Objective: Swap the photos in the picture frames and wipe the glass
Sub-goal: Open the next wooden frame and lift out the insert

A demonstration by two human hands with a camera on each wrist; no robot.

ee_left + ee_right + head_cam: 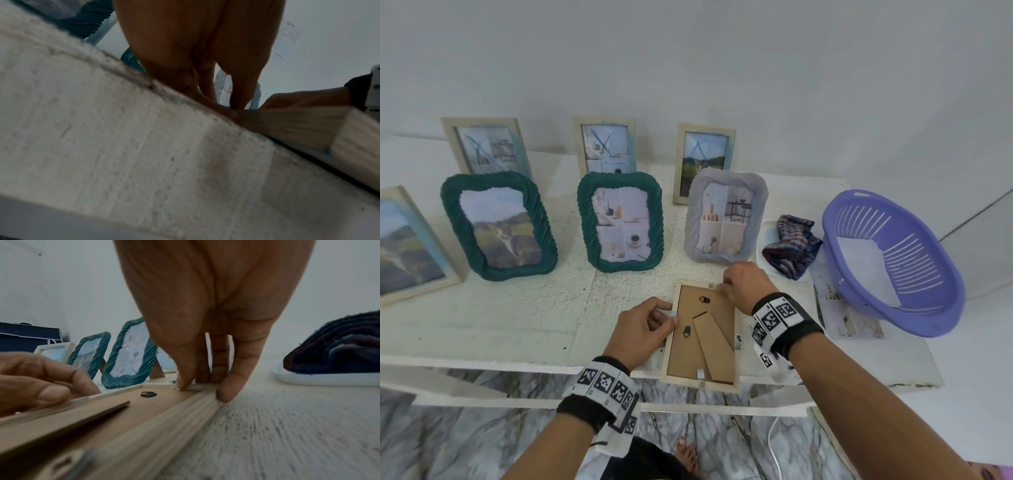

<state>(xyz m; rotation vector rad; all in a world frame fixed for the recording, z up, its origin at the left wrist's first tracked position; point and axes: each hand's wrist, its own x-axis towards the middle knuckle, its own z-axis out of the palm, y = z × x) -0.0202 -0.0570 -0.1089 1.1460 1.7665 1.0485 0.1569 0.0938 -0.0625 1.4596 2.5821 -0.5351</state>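
While a pale wooden frame (702, 337) lies face down at the near edge of the white table (517, 308), both hands work on its brown back. The left hand (642, 329) has its fingers curled at the frame's left rail, thumb pressing a small metal tab there. The right hand (748, 284) pinches the frame's far right corner, thumb on top and fingers down the outer side. Behind stand two green frames (498, 226), a grey one (726, 216), and further wooden frames. A checked cloth (792, 250) and purple basket (893, 260) sit to the right.
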